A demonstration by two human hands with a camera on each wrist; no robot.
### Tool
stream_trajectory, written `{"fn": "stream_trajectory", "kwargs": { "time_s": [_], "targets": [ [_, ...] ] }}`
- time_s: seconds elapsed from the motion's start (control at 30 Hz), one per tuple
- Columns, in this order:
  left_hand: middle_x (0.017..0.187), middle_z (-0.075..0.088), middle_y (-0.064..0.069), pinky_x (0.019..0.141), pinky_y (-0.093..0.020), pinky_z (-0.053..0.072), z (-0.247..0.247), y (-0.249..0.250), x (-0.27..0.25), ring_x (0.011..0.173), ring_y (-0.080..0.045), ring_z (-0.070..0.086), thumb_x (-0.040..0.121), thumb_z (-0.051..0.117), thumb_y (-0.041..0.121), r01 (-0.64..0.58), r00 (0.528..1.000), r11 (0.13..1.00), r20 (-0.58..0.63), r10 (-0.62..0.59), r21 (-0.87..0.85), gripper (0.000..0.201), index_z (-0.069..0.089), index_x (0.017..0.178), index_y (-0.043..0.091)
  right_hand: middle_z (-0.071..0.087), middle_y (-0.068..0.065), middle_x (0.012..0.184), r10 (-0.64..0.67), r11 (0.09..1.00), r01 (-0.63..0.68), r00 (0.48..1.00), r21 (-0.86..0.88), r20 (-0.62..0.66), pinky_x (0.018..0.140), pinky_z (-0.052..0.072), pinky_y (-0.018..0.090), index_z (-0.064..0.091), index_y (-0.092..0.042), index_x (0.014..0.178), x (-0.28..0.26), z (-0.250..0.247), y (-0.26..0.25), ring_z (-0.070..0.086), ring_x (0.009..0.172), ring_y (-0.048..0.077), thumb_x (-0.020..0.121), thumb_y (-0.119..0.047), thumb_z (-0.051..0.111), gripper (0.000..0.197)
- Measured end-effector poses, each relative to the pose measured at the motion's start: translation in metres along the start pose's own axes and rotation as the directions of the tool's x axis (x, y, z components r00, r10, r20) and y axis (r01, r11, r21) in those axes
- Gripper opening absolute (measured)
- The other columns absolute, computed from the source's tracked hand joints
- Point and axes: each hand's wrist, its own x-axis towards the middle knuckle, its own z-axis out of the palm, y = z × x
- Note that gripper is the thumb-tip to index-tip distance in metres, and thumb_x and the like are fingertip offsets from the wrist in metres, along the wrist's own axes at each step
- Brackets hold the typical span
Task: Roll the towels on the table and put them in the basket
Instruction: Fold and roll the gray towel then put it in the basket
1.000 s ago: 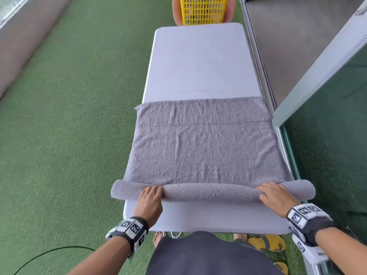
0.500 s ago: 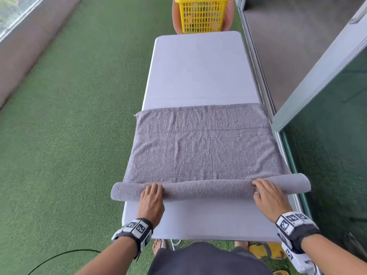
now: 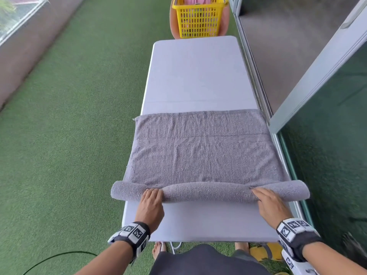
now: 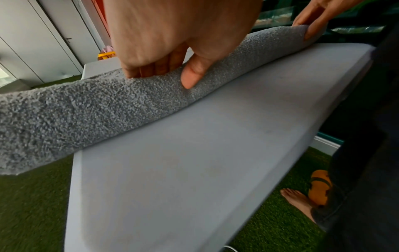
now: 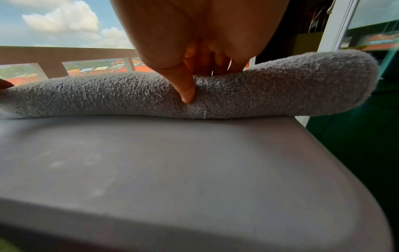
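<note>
Mid-roll: towel (image 3: 200, 151) lies across near end of table (image 3: 196, 76), w/ L hand (image 3: 150, 205) & R hand (image 3: 270, 205) each clamped on the rolled edge, thumb under; next likely needs even forward rolling, then carrying to basket (image 3: 198, 18) beyond far end.

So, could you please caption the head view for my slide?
Both hands, left hand and right hand, roll a grey towel on the table.

Grey towel (image 3: 200, 155) lies flat on the table, near edge rolled; yellow basket (image 3: 198, 22) beyond the table's far end
</note>
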Motion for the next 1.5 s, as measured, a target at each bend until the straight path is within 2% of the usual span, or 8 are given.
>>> {"fn": "stream_trajectory", "kwargs": {
  "time_s": [0.17,0.37,0.67,0.77,0.9,1.1,1.3,1.5],
  "targets": [
    [0.086,0.065,0.001,0.078,-0.032,0.048,0.002,-0.003,-0.029,0.078,-0.019,0.057,0.071,0.029,0.007,0.008,1.000,0.998,0.031,-0.006,-0.056,0.037,0.060,0.089,0.015,0.046,-0.004,0.141,0.019,1.000,-0.022,0.986,0.017,0.168,0.112,0.022,0.024,0.042,-0.015,0.142,-0.029,-0.001,0.001,0.039,0.131,0.012,0.097,-0.005,0.039,0.046],
    [0.087,0.063,-0.004,0.082,-0.035,0.048,-0.003,-0.008,0.003,0.085,-0.024,0.058,0.086,0.040,-0.006,0.088,0.984,0.993,0.162,-0.074,-0.078,0.030,0.062,0.094,0.013,0.060,0.001,0.123,0.113,0.993,-0.118,0.965,0.006,0.235,0.105,0.039,0.033,0.055,-0.016,0.133,-0.004,-0.002,0.003,0.053,0.114,0.018,0.092,-0.002,0.047,0.044],
    [0.083,0.054,-0.003,0.070,-0.036,0.040,-0.004,0.004,0.020,0.078,-0.025,0.051,0.068,0.055,-0.006,0.084,0.996,0.996,0.015,-0.084,0.029,0.027,0.053,0.087,0.013,0.049,-0.002,0.083,0.105,0.977,-0.101,0.994,-0.188,0.011,0.070,0.037,0.032,0.051,-0.020,0.082,0.008,-0.007,-0.026,0.053,0.083,0.025,0.069,0.006,0.060,0.031],
    [0.099,0.050,-0.006,0.081,-0.040,0.046,0.007,0.015,-0.006,0.088,-0.024,0.044,0.067,0.035,0.004,0.114,0.993,0.994,-0.010,-0.114,-0.001,0.042,0.051,0.106,0.009,0.060,0.005,0.099,0.108,0.973,-0.104,0.994,-0.206,0.007,0.080,0.050,0.039,0.060,-0.011,0.104,-0.012,0.008,-0.025,0.057,0.090,0.025,0.068,0.000,0.062,0.037],
    [0.117,0.050,-0.013,0.105,-0.049,0.040,0.016,0.015,-0.015,0.111,-0.030,0.042,0.056,0.051,-0.007,0.044,0.999,0.999,-0.026,-0.044,0.025,0.069,0.045,0.124,0.001,0.061,0.008,0.118,0.065,0.986,-0.055,0.996,-0.156,0.056,0.095,0.049,0.042,0.059,-0.005,0.120,-0.021,0.015,-0.015,0.058,0.107,0.027,0.068,-0.004,0.072,0.054],
    [0.088,0.058,-0.010,0.082,-0.042,0.048,-0.010,0.016,0.023,0.084,-0.029,0.054,0.066,0.050,-0.001,0.069,0.994,0.998,0.081,-0.069,0.001,0.025,0.055,0.088,0.010,0.058,-0.003,0.129,0.023,0.991,-0.016,0.998,-0.130,0.055,0.106,0.034,0.032,0.056,-0.015,0.129,0.005,-0.007,-0.011,0.049,0.119,0.017,0.087,-0.011,0.057,0.043],
    [0.105,0.056,-0.005,0.092,-0.034,0.039,-0.018,0.001,0.010,0.099,-0.022,0.047,0.079,0.030,0.006,-0.001,0.943,1.000,0.331,-0.008,0.026,0.033,0.052,0.103,0.011,0.048,-0.013,0.136,0.013,0.975,0.046,0.965,-0.218,0.263,0.109,0.028,0.028,0.044,-0.028,0.137,-0.008,-0.016,-0.006,0.042,0.123,0.008,0.096,-0.023,0.044,0.042],
    [0.099,0.059,-0.006,0.081,-0.031,0.045,-0.018,-0.003,0.029,0.088,-0.021,0.052,0.088,0.042,0.001,0.100,0.949,0.994,0.305,-0.080,-0.049,0.019,0.055,0.099,0.011,0.058,-0.009,0.128,0.111,0.977,-0.056,0.958,-0.207,0.265,0.103,0.035,0.035,0.056,-0.033,0.125,0.012,-0.019,-0.009,0.050,0.118,0.015,0.093,-0.023,0.051,0.034]
  ]
}}
